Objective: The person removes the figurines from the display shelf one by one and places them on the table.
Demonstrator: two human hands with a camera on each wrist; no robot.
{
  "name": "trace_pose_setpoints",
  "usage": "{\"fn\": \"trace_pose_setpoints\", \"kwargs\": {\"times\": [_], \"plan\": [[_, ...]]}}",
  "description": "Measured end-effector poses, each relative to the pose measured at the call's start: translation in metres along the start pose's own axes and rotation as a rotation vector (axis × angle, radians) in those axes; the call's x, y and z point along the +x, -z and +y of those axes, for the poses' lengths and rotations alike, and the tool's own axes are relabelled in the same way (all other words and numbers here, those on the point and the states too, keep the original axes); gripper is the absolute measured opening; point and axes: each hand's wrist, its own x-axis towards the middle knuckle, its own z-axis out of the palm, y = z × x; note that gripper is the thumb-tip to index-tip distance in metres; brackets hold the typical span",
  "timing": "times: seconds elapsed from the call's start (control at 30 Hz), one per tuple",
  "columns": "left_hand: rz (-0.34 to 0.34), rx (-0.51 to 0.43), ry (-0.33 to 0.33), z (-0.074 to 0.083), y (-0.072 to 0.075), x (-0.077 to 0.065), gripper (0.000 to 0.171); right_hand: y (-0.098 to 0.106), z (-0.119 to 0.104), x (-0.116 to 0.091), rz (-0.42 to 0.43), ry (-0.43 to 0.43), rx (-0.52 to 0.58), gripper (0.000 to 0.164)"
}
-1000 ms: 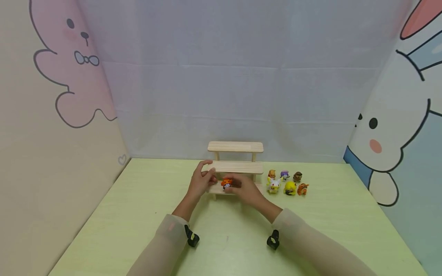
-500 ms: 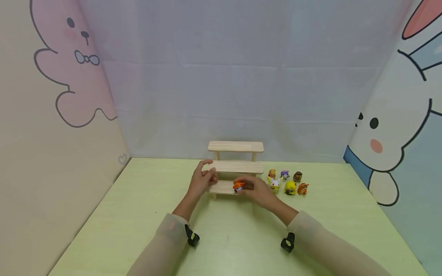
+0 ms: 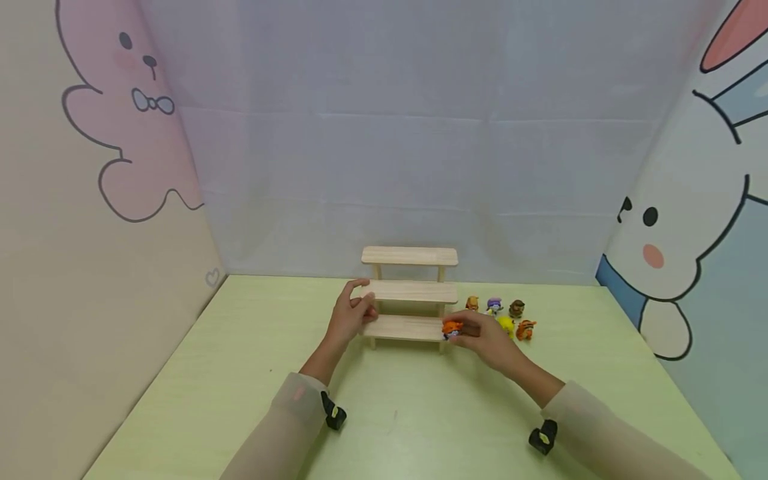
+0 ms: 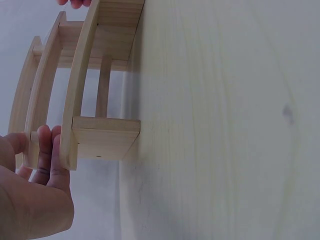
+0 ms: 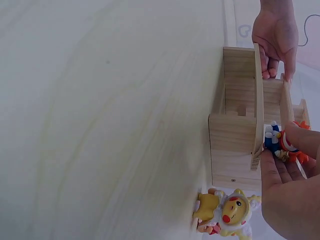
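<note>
A three-tier wooden display shelf (image 3: 410, 291) stands near the back of the table. My left hand (image 3: 349, 312) grips the left end of its middle tier, with curled fingers around the board in the left wrist view. At the right end of the lowest tier, my right hand (image 3: 489, 340) pinches a small toy figurine (image 5: 281, 142) with orange hair and a blue-and-white body. The figurine is at the tier's edge; whether it touches the board I cannot tell. Just beyond that end, a yellow figurine in a white hood (image 5: 225, 210) stands on the table, hidden by my hand in the head view.
Several other figurines stand right of the shelf: a brownish-orange one (image 3: 472, 303), a purple-topped one (image 3: 495, 306), a brown one (image 3: 517, 308), a yellow one (image 3: 507, 325) and an orange striped one (image 3: 526, 329). A pale back wall (image 3: 408, 167) rises behind the table (image 3: 270, 413).
My right hand has slid rightward with the orange-haired figurine, from the left-middle of the lowest tier to its right end. The left hand and the shelf have stayed in place.
</note>
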Motion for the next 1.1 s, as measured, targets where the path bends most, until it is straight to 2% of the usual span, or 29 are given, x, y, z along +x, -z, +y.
{"fn": "trace_pose_setpoints", "kwargs": {"times": [0.17,0.4,0.53,0.77,1.1], "plan": [[0.003,0.0,-0.001,-0.004,0.0,0.002,0.041,0.01,0.003,-0.011,0.038,-0.036,-0.055,0.036],[0.034,0.008,-0.024,-0.03,0.0,0.016,0.041,0.02,0.006,-0.021,0.058,-0.047,-0.065,0.038],[0.048,0.018,-0.033,-0.037,0.0,0.02,0.039,0.023,0.01,-0.025,0.06,-0.053,-0.077,0.038],[0.053,0.025,-0.031,-0.038,0.0,0.021,0.038,0.022,0.021,-0.027,0.066,-0.066,-0.113,0.038],[0.008,0.026,-0.009,-0.036,0.002,0.024,0.043,0.019,0.033,-0.028,0.065,-0.065,-0.167,0.036]]}}
